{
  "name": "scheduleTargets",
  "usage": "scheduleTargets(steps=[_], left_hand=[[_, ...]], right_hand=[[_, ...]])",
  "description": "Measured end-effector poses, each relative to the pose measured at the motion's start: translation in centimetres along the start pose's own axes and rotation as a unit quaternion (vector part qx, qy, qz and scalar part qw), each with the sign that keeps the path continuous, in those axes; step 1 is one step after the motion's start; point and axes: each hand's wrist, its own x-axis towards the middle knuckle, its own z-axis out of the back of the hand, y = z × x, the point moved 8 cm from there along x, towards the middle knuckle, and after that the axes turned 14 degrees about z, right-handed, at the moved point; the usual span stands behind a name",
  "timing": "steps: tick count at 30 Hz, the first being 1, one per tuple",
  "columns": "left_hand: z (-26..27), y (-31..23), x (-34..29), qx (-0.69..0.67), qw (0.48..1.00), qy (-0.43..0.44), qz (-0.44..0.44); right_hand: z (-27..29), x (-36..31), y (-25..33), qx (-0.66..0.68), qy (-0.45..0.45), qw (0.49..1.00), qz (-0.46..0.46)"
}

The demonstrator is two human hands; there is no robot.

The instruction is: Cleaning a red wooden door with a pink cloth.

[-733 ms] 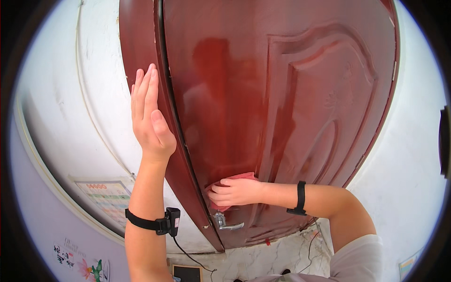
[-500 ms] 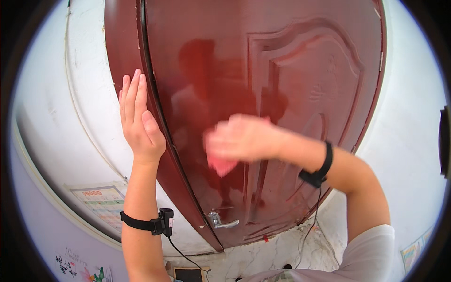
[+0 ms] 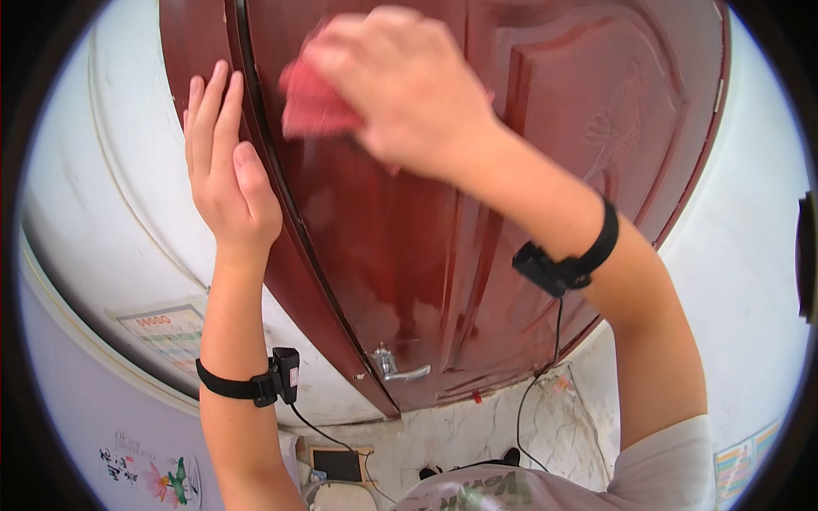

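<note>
One red cloth point(image 3: 317, 106), gripped in the right hand point(image 3: 413, 98), positioned before the upper left of a glossy dark-red panelled door point(image 3: 375, 230). Left hand point(image 3: 234, 183): flat, fingers extended, thumb apart, at the door frame point(image 3: 291, 281); contact cannot be told. One silver lever handle point(image 3: 397, 370), low on door.

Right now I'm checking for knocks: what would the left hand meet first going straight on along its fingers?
Most likely the dark red door frame, which lies behind and beyond the left hand; whether they already touch is unclear.
</note>
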Motion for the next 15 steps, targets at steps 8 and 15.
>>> scheduleTargets(steps=[8,15], left_hand=[[-0.6,-1.2,-0.7,0.092,0.993,0.027,-0.063],[-2.6,-3.7,-1.9,0.21,0.971,0.07,-0.087]], right_hand=[[-2.6,-8.3,17.6,0.111,0.106,0.988,0.036],[-2.6,-19.4,30.7,0.146,0.2,0.96,0.134]])
